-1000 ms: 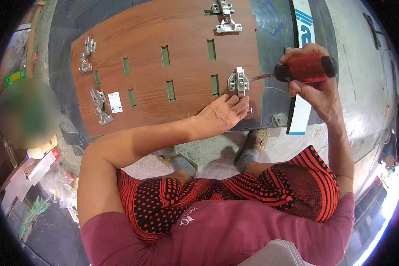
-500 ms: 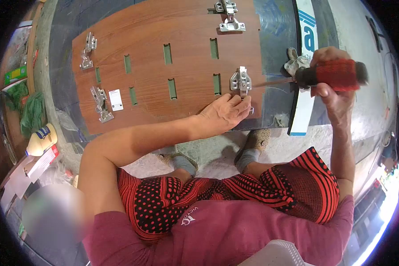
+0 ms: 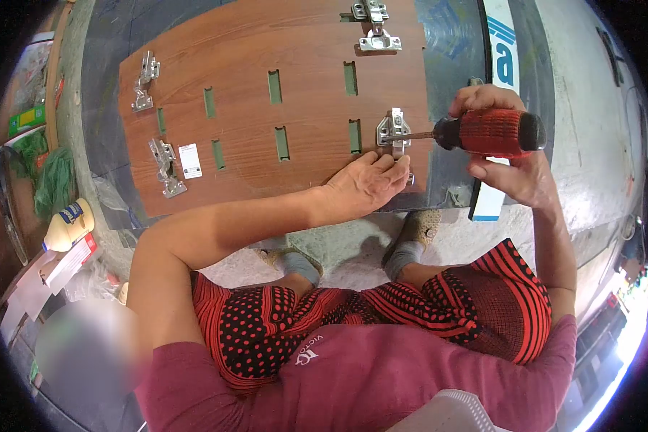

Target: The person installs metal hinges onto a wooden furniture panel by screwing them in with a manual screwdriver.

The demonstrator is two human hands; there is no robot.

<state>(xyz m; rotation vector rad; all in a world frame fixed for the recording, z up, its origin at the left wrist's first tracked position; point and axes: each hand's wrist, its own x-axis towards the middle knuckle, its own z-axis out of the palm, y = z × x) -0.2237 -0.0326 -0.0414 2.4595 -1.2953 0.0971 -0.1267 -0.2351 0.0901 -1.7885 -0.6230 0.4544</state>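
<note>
My left hand [image 3: 367,185] rests at the front right of the brown wooden board [image 3: 245,86], its fingers closed on the lower end of a metal hinge [image 3: 392,131]. My right hand [image 3: 507,147] is wrapped round a red and black screwdriver [image 3: 489,132]. The shaft points left and its tip meets the hinge plate. Another hinge [image 3: 378,32] lies at the board's back right. Two more hinges, one upper [image 3: 145,81] and one lower [image 3: 166,168], sit along the left side. Beside the lower one is a white card [image 3: 190,160]. Several green-backed slots run across the board.
A white strip with blue lettering [image 3: 502,65] lies right of the board on the dark work surface [image 3: 453,65]. At the left are a yellowish bottle [image 3: 69,225], green netting [image 3: 52,183] and a green box [image 3: 26,119]. My feet are below the front edge.
My right hand has moved left with the screwdriver, bringing its tip onto the hinge plate. The pale crumpled cloth beside the strip is now mostly hidden. My left hand has barely moved.
</note>
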